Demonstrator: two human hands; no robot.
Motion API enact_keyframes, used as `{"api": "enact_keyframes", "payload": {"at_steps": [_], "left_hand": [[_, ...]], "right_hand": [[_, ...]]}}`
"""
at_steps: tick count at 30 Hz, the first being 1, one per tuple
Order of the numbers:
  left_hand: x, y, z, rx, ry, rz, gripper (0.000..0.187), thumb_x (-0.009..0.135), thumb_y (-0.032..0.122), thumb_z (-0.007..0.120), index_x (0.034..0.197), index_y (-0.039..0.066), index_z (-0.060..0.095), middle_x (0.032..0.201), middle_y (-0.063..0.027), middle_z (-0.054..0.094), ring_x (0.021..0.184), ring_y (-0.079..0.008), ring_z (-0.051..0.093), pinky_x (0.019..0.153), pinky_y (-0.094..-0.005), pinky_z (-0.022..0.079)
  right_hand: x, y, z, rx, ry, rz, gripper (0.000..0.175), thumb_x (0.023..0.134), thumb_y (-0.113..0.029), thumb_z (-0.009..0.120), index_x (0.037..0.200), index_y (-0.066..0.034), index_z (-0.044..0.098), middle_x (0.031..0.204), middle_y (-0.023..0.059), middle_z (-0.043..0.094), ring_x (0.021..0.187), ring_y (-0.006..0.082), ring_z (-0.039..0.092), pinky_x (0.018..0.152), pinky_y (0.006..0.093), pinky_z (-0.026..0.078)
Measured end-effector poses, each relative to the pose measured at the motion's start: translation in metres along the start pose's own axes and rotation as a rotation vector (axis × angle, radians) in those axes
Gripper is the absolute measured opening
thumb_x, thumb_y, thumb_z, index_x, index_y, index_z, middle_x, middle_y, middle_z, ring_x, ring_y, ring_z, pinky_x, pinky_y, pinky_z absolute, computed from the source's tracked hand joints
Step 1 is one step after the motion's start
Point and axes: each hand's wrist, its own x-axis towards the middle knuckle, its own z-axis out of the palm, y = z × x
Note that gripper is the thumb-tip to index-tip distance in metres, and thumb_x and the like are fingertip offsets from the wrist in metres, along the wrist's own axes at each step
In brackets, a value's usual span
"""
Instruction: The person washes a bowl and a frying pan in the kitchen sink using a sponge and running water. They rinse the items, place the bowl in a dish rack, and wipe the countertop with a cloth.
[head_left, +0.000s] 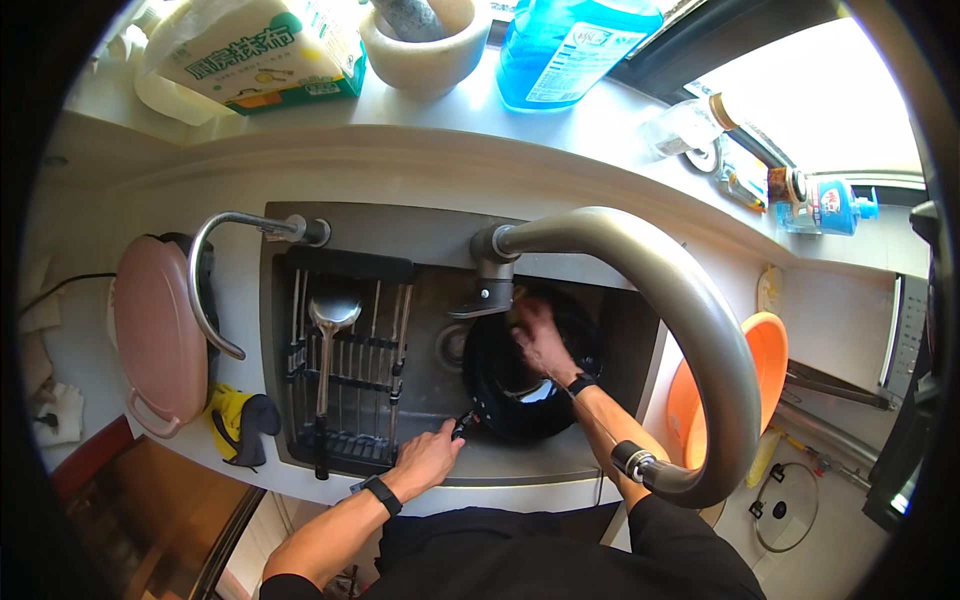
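A black wok (538, 397) sits tilted in the right part of the grey sink, with water shining inside it. Its handle (465, 426) points to the near left, and my left hand (427, 463) is closed around it. Inside the wok, near its far side, my right hand (541, 337) is blurred; a yellowish thing (517, 296) shows at its fingertips, perhaps a sponge. The outlet of the big grey faucet (484, 300) is just left of that hand. A thin stream of water seems to run near my right wrist.
On the sink's left lies a drying rack (394, 386) with a metal ladle (334, 315) across it. A thin curved tap (196, 277), a pink lidded pot (161, 330) and yellow-grey gloves (232, 420) are farther left. The large faucet arches over my right forearm; orange basins (772, 367) stand right.
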Motion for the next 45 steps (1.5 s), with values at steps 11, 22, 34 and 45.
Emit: {"api": "enact_keyframes", "payload": {"at_steps": [11,22,34,45], "left_hand": [[0.009,-0.007,-0.004,-0.039,-0.061,-0.020,0.052,0.108,0.035,0.053,0.147,0.001,0.052,0.103,-0.0348,0.072,0.103,-0.0556,0.066,0.091,-0.0609,0.052],[0.013,-0.009,0.001,-0.005,-0.084,-0.041,0.049,0.107,0.040,0.054,0.143,0.007,0.056,0.107,-0.0329,0.072,0.106,-0.0542,0.066,0.092,-0.0606,0.051],[0.019,-0.011,-0.001,-0.003,-0.158,-0.038,0.046,0.108,0.041,0.051,0.140,0.008,0.057,0.107,-0.0325,0.072,0.105,-0.0542,0.066,0.092,-0.0610,0.051],[0.026,-0.021,0.005,-0.108,-0.169,-0.073,0.049,0.107,0.042,0.054,0.141,0.007,0.059,0.113,-0.0304,0.072,0.111,-0.0523,0.065,0.094,-0.0577,0.052]], "right_hand": [[-0.139,0.017,-0.017,-0.087,-0.713,0.303,0.044,0.096,-0.006,0.056,0.139,0.0025,0.059,0.146,0.0239,0.052,0.130,0.0421,0.057,0.110,0.0425,0.050],[-0.068,-0.002,0.039,0.506,-0.348,-0.060,0.059,0.095,-0.005,0.068,0.150,-0.0019,0.048,0.154,0.0237,0.038,0.142,0.0388,0.045,0.119,0.0426,0.040],[-0.023,-0.002,-0.025,-0.123,0.089,0.144,0.073,0.088,0.000,0.066,0.155,0.0049,0.037,0.152,0.0337,0.036,0.140,0.0513,0.044,0.121,0.0490,0.040],[-0.136,0.011,-0.019,-0.292,-0.674,0.158,0.044,0.104,-0.020,0.059,0.136,0.0097,0.058,0.138,0.0285,0.056,0.122,0.0457,0.059,0.113,0.0460,0.046]]}}
